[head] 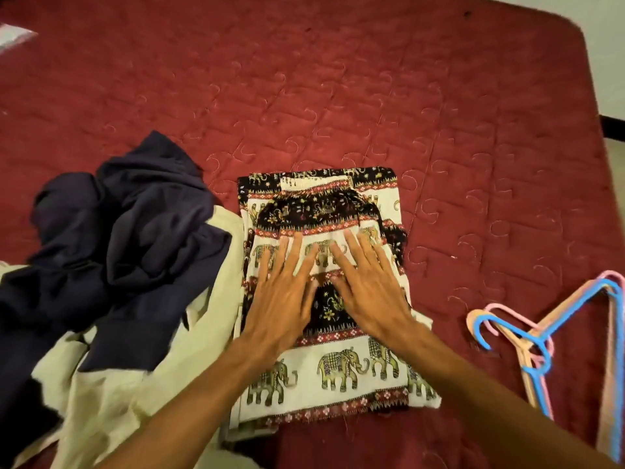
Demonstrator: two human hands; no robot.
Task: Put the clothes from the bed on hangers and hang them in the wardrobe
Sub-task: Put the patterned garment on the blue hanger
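A folded elephant-print garment (341, 367), white, black and red, lies flat on the red quilted bed (304, 96). My left hand (287, 292) and my right hand (368, 286) both press flat on its middle, fingers straight and spread, thumbs nearly touching. To its left a crumpled dark navy garment (128, 231) lies on top of a pale beige garment (118, 384). A bundle of plastic hangers (541, 336), blue, pink and peach, rests on the bed at the right.
The bed's right edge and rounded corner (598, 79) curve down the right side, with floor beyond. A pale object (13, 37) shows at the far left edge. Open quilt stretches behind the garments.
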